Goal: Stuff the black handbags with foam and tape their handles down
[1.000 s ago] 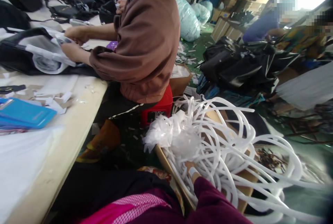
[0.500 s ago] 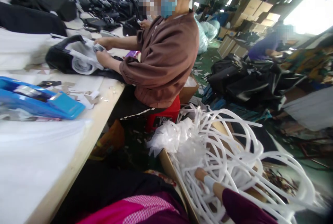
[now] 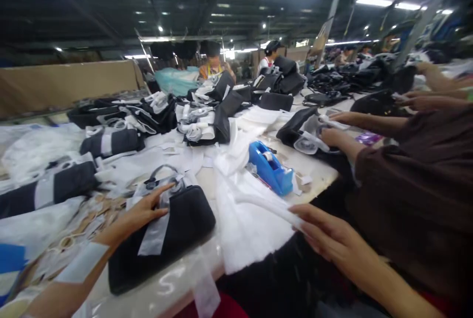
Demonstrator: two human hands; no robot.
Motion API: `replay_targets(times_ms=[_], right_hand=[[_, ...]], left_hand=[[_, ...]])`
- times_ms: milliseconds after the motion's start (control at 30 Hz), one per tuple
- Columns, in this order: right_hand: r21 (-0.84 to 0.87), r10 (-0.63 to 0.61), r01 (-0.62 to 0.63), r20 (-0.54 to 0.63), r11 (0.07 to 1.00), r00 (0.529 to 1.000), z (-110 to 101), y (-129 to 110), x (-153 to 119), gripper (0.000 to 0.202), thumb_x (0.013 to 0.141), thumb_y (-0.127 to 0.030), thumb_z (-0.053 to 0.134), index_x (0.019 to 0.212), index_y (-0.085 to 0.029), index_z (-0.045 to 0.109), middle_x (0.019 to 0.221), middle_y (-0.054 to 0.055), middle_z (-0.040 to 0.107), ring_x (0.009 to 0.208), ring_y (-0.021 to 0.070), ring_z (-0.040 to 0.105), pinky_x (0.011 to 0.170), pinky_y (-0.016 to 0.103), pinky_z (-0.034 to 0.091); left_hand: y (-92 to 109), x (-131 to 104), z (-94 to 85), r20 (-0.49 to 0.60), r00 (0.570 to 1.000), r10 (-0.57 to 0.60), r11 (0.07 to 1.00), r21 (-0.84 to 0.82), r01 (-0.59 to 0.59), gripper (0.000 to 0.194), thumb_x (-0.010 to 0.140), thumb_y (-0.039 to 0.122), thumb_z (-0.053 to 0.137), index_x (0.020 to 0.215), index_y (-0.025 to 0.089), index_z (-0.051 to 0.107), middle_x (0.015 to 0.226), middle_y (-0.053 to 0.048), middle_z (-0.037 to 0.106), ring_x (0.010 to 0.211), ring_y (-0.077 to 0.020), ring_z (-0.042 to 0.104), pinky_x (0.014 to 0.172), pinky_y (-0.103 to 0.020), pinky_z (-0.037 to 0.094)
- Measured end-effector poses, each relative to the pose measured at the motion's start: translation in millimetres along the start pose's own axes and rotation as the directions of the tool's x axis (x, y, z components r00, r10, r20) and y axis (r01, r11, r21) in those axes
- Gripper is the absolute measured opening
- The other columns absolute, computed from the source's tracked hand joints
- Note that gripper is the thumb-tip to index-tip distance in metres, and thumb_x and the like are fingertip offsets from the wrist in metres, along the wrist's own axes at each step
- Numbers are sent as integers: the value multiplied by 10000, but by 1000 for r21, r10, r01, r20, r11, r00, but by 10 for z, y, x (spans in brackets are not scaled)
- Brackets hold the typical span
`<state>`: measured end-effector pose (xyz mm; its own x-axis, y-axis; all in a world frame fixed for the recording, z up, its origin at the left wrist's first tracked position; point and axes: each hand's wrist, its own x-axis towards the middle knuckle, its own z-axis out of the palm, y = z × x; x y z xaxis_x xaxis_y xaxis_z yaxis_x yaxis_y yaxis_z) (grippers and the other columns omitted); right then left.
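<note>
A black handbag [image 3: 188, 224] lies on the table in front of me, its handle [image 3: 162, 170] partly wrapped in translucent sheet. My left hand [image 3: 148, 209] rests at the top of the bag near the handle, index finger and thumb apart. A strip of the translucent sheet [image 3: 153, 234] hangs over the bag's front below these fingers. To the right, my right hand [image 3: 328, 234] pinches one end of a long white foam tube [image 3: 266, 203]. The tube's far end lies over white sheeting [image 3: 244, 239], blurred against it.
A blue tape dispenser [image 3: 271, 167] stands beyond the tube. Wrapped black bags [image 3: 113, 141] lie left and behind. At right, a person in a brown top [image 3: 414, 185] handles another bag [image 3: 295, 128]. A translucent strip [image 3: 205, 288] hangs off the table's front edge.
The view has swung left, from a box of white tubes with a hand in it to the table. Both my hands now show over the table, the right one with a white tube.
</note>
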<state>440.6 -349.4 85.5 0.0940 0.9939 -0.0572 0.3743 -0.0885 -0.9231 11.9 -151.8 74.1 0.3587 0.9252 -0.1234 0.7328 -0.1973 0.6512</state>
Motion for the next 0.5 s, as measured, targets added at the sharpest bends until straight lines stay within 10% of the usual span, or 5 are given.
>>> replay_targets(times_ms=[233,500], right_hand=[[241,100,-149,203,959,974,1228,-397,1804,271,839,-249,471,1050,-129,591,723,-9,518,429,65,423,371,195,299],[106,226,-280,361,954,905,1390,-301,2057,329,860,-236,509,1160,-149,615,676,-17,543,438,61,462,369,164,343]], left_hand=[[-246,43,33,52,999,12,985,-172,-2,819,772,393,646,1500,182,334,1562,-94,336,1431,-301,326,1197,-449,224],[-134,-32,-7,10,998,-63,977,-202,63,752,789,380,601,1484,199,376,1545,-51,374,1441,-282,308,1218,-442,152]])
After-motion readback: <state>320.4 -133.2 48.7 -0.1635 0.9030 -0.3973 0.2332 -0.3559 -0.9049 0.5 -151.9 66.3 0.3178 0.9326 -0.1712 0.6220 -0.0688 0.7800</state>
